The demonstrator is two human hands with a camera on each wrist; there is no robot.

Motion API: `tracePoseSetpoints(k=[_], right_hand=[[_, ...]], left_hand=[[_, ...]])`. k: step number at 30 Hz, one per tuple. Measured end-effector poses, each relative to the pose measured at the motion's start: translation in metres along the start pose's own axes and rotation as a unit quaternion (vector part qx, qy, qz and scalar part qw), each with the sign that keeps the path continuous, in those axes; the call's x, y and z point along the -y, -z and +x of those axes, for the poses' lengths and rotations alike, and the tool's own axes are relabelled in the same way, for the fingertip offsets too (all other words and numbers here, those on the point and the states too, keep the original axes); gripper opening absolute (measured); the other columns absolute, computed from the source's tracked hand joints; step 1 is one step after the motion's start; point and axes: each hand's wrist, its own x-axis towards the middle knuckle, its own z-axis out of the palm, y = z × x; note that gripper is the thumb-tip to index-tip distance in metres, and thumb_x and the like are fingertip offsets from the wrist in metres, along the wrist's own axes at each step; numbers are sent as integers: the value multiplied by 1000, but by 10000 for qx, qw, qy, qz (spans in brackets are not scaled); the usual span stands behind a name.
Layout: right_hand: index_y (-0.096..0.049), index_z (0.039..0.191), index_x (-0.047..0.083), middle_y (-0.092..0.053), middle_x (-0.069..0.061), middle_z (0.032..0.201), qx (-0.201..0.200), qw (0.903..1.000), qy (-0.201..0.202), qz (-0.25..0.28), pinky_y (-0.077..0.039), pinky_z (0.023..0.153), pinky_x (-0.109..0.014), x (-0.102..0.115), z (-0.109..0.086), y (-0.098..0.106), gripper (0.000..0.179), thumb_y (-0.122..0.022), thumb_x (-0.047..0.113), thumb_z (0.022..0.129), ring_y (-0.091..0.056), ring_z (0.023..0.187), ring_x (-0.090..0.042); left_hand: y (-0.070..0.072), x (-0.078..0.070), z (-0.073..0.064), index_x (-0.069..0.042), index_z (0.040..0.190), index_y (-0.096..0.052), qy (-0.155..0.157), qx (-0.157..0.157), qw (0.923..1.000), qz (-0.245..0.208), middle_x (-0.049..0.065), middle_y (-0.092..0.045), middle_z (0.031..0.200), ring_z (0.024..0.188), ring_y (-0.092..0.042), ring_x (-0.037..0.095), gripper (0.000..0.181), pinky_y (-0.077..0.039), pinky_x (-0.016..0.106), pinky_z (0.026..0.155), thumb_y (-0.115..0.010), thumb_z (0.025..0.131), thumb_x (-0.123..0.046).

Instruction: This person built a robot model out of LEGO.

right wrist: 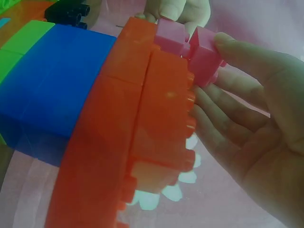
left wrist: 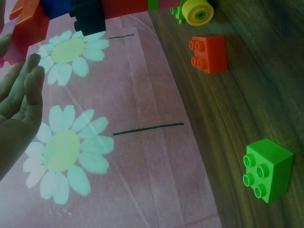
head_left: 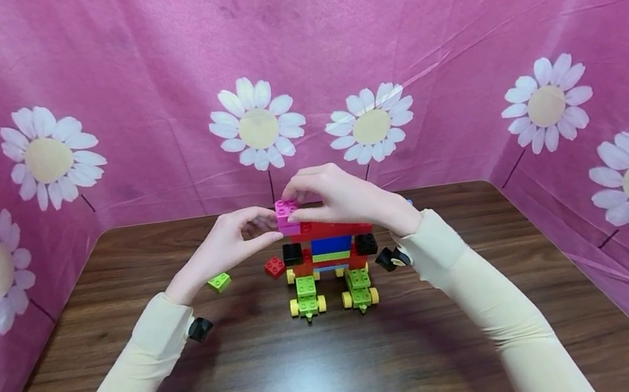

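Note:
My right hand [head_left: 339, 195] pinches a bright pink brick [right wrist: 203, 50] between thumb and fingers, over the left end of a brick build. Under it, a lighter pink brick [right wrist: 171, 35] sits on the red top beam [head_left: 332, 227]; a few studs show between the two pink bricks, and the held one looks slightly tilted. From the left, my left hand [head_left: 234, 238] has its thumb and loosely extended fingers right at the pink bricks. The build has a blue middle [head_left: 331, 246], a black brick [head_left: 292, 254] on each side, and green wheeled bases [head_left: 307, 294] with yellow wheels.
A loose red brick [left wrist: 209, 54] and a loose green brick [left wrist: 268, 171] lie on the wooden table [head_left: 295, 379], left of the build. Behind the table hangs a pink cloth [head_left: 163, 110] printed with white daisies.

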Motion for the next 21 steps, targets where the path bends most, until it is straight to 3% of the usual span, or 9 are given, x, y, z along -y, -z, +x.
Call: tracePoseSetpoints(k=[11, 21], right_hand=[[-69, 102, 5, -74, -5, 97, 43, 9999, -101, 73, -58, 86, -29, 0, -1, -3, 25, -79, 19, 84, -70, 90, -15], [-69, 111, 3, -73, -7, 106, 415, 9990, -128, 91, -58, 90, -29, 3, -3, 3, 27, -76, 12, 86, -71, 96, -15]], left_hand=[[0, -1, -1, -9, 115, -70, -15, -27, 10000, 8, 6, -75, 105, 89, -67, 15, 31, -56, 28, 80, -76, 88, -22], [0, 0, -1, -10, 115, -70, -8, -41, 10000, 20, 6, -75, 104, 89, -66, 14, 31, -56, 27, 79, -76, 88, -23]])
